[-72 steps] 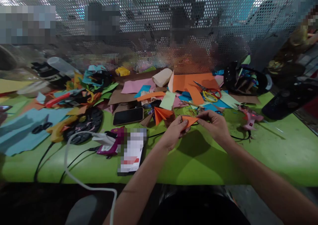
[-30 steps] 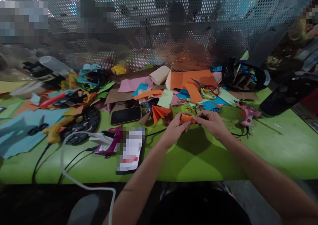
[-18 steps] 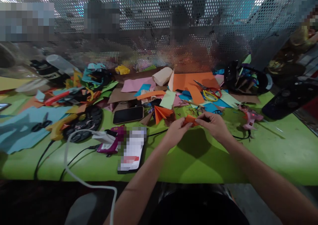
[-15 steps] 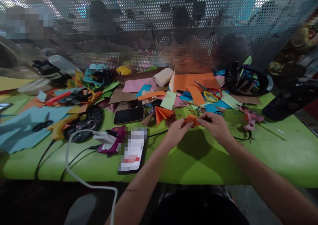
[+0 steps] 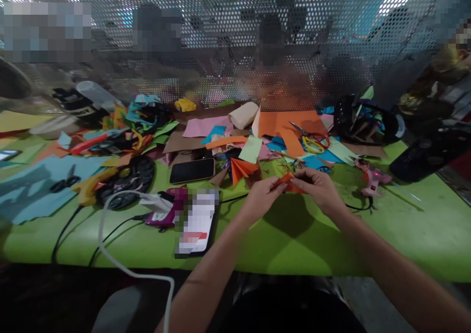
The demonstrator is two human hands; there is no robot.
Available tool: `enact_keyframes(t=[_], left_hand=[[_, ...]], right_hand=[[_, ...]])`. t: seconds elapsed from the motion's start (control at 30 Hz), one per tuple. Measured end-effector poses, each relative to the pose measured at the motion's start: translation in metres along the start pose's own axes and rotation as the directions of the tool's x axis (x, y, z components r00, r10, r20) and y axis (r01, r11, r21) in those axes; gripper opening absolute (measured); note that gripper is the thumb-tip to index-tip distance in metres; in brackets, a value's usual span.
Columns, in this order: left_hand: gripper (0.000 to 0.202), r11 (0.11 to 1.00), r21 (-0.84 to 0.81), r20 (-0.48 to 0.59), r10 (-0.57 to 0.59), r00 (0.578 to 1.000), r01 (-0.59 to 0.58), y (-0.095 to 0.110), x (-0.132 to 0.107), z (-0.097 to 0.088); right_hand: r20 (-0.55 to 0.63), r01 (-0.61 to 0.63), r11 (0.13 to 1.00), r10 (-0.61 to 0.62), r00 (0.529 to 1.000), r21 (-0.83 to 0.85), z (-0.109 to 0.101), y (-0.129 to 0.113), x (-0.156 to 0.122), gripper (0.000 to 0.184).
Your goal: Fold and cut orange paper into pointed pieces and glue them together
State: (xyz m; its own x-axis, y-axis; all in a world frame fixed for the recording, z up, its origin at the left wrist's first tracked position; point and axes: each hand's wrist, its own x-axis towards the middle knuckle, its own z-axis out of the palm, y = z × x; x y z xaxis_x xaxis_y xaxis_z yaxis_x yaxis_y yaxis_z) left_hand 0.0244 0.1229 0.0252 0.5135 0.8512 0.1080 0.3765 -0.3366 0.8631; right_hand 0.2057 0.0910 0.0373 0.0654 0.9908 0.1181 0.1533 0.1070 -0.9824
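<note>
Between my two hands is a small piece of folded orange paper (image 5: pixel 293 185), held above the green table. My left hand (image 5: pixel 263 195) pinches its left end with thumb and fingers. On the other side, my right hand (image 5: pixel 319 188) grips the right end, fingertips curled over the top. Just beyond my left hand lies a pleated orange paper fan (image 5: pixel 243 170). Scissors with yellow and red handles (image 5: pixel 314 141) rest on paper scraps past my right hand. To the right of that hand is a pink glue gun (image 5: pixel 372 178).
A black phone (image 5: pixel 192 170) and a lit phone (image 5: pixel 196 225) lie left of my hands, beside a purple glue gun (image 5: pixel 171 213). Further left are a yellow glue gun (image 5: pixel 90 188) and blue paper (image 5: pixel 33 191). A dark bottle (image 5: pixel 429 154) lies right. Perforated metal (image 5: pixel 228 73) rises behind.
The orange paper has turned slightly between my fingers, and more of it shows in front of my right fingertips. Both hands keep their grip in nearly the same place.
</note>
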Motion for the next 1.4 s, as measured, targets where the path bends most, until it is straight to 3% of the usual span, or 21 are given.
enact_keyframes(t=[0.13,0.33,0.5,0.7,0.9,1.0,1.17,1.27,1.4], left_hand=[[0.027,0.999,0.047,0.038,0.015,0.999,-0.017,0.002,0.000,-0.001],[0.033,0.986,-0.158,-0.023,-0.059,0.998,0.055,0.006,0.001,-0.006],[0.032,0.980,-0.189,-0.018,-0.065,0.998,0.061,0.005,0.002,-0.008],[0.030,0.940,-0.298,-0.007,-0.176,0.984,0.166,0.009,0.001,-0.011],[0.030,0.949,-0.284,-0.173,-0.189,0.967,0.135,0.008,0.001,-0.013],[0.030,0.940,-0.303,-0.162,-0.214,0.963,0.158,0.006,0.002,-0.012],[0.026,0.961,-0.258,-0.088,-0.124,0.988,0.098,0.004,0.003,-0.009],[0.026,0.965,-0.244,-0.131,-0.128,0.983,0.094,0.003,0.004,-0.007],[0.028,0.930,-0.342,-0.208,-0.217,0.954,0.137,0.000,0.005,-0.007]], right_hand=[[0.007,0.037,0.999,-0.037,0.999,-0.012,0.001,0.000,-0.001,0.020],[-0.065,-0.018,0.997,0.022,0.998,0.070,0.000,-0.001,-0.001,0.022],[-0.025,-0.039,0.999,0.040,0.999,0.030,-0.001,0.000,0.001,0.026],[-0.091,-0.040,0.995,0.048,0.995,0.088,-0.002,0.000,0.001,0.025],[0.060,-0.123,0.991,0.120,0.991,0.055,-0.001,0.006,0.003,0.039],[0.042,-0.103,0.994,0.105,0.994,-0.040,-0.002,0.008,0.003,0.045],[0.046,-0.049,0.992,0.055,0.997,-0.120,-0.004,0.006,0.003,0.040],[0.070,-0.052,0.993,0.059,0.996,-0.101,-0.003,0.005,0.003,0.038],[0.127,-0.070,0.991,0.084,0.988,-0.110,-0.005,0.003,0.004,0.040]])
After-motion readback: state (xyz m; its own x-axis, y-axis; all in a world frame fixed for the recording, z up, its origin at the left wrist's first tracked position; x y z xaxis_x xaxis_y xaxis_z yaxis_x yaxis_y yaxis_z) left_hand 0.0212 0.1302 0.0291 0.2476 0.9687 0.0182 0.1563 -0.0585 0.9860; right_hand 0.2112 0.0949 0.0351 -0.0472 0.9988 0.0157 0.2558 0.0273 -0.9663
